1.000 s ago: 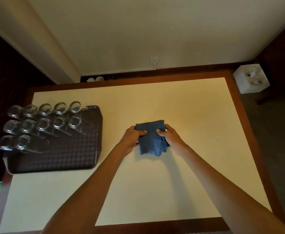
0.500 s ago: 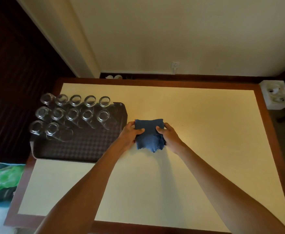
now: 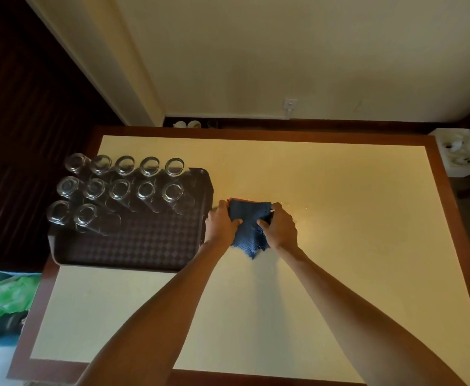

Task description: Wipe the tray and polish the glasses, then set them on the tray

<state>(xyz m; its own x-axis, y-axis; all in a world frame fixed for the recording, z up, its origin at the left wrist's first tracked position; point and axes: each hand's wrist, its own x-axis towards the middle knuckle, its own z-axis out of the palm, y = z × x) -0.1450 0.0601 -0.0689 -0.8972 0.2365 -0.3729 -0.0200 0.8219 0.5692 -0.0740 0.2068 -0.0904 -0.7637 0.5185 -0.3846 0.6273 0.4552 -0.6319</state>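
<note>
Glasses [image 3: 119,189]: twelve, standing in three rows (five, five, two) on the far half of the tray [image 3: 133,246]. The tray sits at the left of the surface [image 3: 353,246]. Count and layout are unchanged from a second ago. No glass shows off the tray.

Cloth [image 3: 249,232]: blue, held between both hands over the middle of the surface, just right of the tray's right rim. The left hand [image 3: 222,224] is clamped on its left side, thumb curled over the near face. The right hand [image 3: 279,229] is clamped on its right side the same way.

Change: a second ago a strip of bare surface lay between the left hand and the tray. That gap is now closed, and the left hand is just beside the rim; whether it touches, cannot tell. The cloth's shape also differs. It was a roughly square fold, and is now pinched in at the middle with its near end hanging to a ragged point. A shadow below suggests it is lifted off the surface, but this is not certain.

Reading: the cloth is being regathered while it is brought toward the tray. All visible glasses are already set down, so the task looks late. The tray's bare near half may get a last wipe.
</note>
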